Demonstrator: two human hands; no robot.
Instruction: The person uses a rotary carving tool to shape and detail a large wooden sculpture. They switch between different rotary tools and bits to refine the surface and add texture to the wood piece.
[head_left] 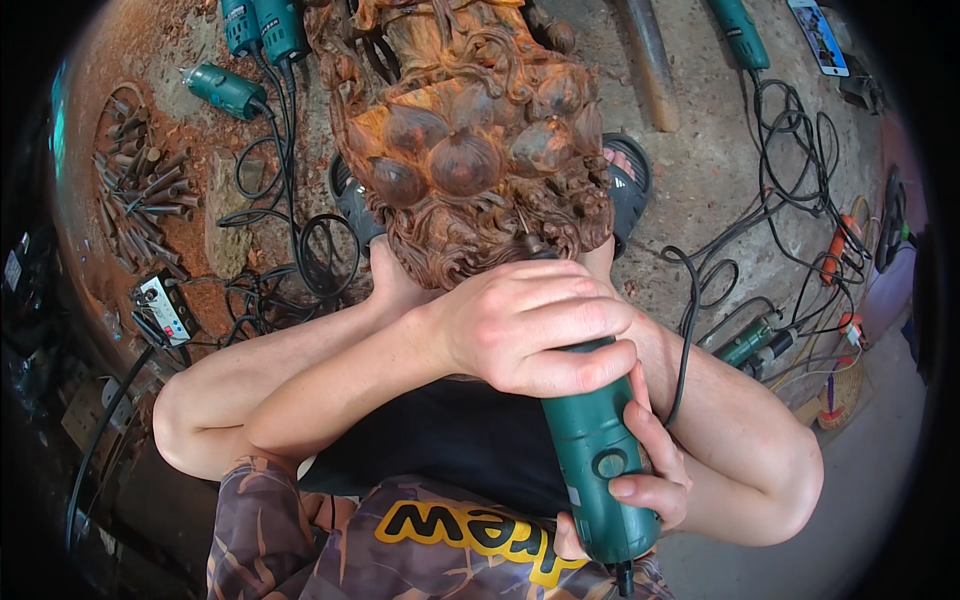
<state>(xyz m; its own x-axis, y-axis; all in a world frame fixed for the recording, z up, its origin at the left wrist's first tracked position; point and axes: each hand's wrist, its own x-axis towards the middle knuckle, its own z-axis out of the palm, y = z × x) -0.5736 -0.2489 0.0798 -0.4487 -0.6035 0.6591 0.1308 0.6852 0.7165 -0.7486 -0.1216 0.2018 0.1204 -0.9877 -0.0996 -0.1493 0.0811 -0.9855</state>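
Note:
A dark green electric die grinder lies slantwise across my lap, its nose pointing away from me. My left hand wraps over its front end from above. Around the rear of its body, the fingers of my right hand are closed from the right side. A thin bit at the nose is at the near lower part of a brown wood carving; whether it touches the wood, I cannot tell. Rounded bulbs and curling, wavy relief cover the carving, which stands between my feet. My left hand hides part of the nose.
More green grinders lie at the far left, another at the far right. Looped black cables spread over the floor. A pile of bits, a control box, a wooden handle and a phone lie around.

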